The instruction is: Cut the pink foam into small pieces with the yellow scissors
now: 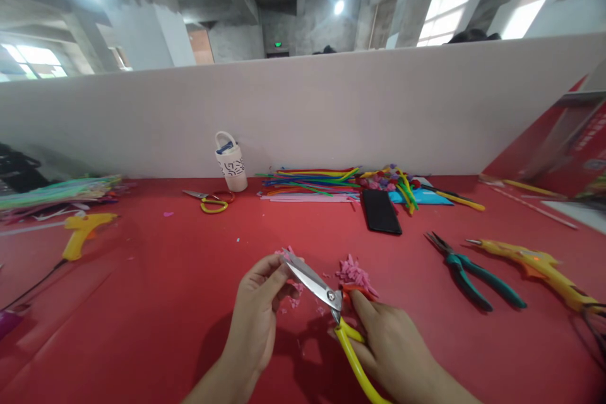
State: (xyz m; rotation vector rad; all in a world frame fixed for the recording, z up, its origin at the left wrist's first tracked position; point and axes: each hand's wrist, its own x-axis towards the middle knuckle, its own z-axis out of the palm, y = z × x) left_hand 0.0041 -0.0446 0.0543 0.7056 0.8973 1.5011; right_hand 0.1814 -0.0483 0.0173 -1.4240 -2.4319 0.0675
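Your right hand (392, 334) grips the handles of the scissors (310, 281), which slant up to the left over the red bench (165, 315). Your left hand (260, 290) has thumb and fingers closed together at the blade tips; whether they pinch anything, you cannot tell. Pink snippets (354, 273) lie heaped just beyond your right hand, with the pliers (455, 260) farther right.

Near on the red table (161, 328) are pink scraps (353, 273) and silver-bladed scissors (330, 295) with yellow and orange-red handles, right, green-handled pliers (455, 261) and a yellow glue gun (540, 263), far, multicoloured strips (312, 183) and an off-white cup (232, 166) patterned in black
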